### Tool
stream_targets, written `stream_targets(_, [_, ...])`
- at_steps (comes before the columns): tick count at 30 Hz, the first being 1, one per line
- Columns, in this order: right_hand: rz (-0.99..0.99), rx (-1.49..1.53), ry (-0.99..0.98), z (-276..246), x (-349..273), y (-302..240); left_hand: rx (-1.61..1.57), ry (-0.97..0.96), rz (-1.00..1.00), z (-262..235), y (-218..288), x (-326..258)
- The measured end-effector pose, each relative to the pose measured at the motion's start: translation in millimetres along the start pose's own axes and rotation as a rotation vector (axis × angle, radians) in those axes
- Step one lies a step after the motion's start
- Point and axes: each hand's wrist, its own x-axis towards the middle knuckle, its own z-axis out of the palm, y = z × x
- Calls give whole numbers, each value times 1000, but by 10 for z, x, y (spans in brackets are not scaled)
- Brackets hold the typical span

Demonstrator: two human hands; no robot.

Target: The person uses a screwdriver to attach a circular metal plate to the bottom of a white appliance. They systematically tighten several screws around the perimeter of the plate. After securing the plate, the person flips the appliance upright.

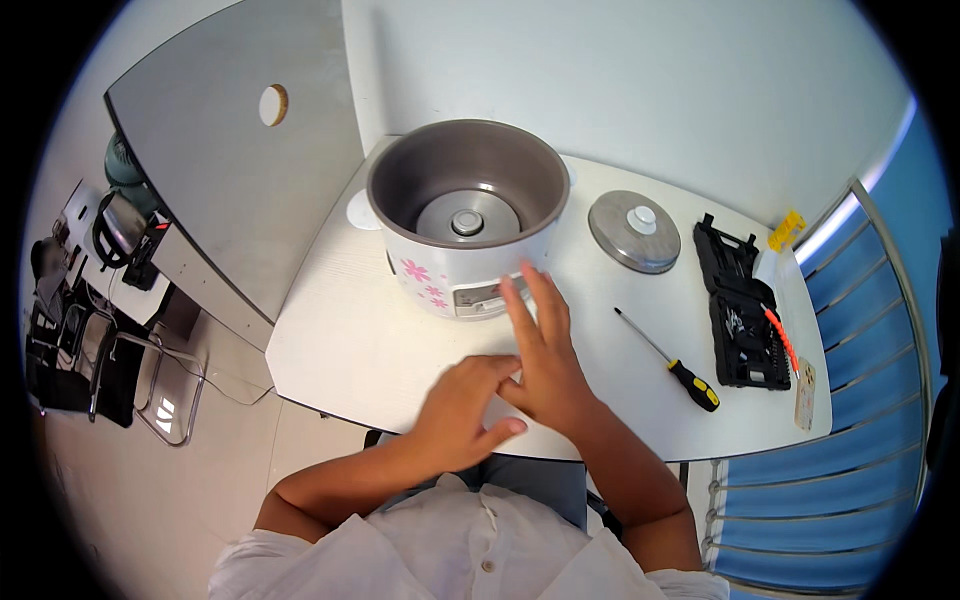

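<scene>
A white rice cooker (420, 262) with pink flowers stands on the white table, its lid off. Inside its grey-brown wall I see a round metal heating plate (440, 215) with a raised centre button; no inner pot sits in it. My right hand (548, 365) is raised before the cooker's front panel, its fingers extended and holding nothing. Beside it, my left hand (462, 408) lies across near the right wrist, thumb apart from the fingers. The fingertips of the left hand are partly hidden behind the right hand.
Right of the cooker lies a round metal lid (612, 232) with a white knob. A yellow-and-black screwdriver (690, 384) rests nearer me. Further right are an open black tool case (728, 330), an orange-handled tool (778, 335) and a phone (806, 395). A grey partition (230, 170) borders the table's left.
</scene>
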Motion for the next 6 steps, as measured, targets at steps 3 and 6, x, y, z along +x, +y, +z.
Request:
stream_targets(3, [108,113,69,-65,-109,-107,4,32,66,100,49,-3])
stream_targets(6, [226,290,172,9,-273,-240,-77,53,137,196,3,-56])
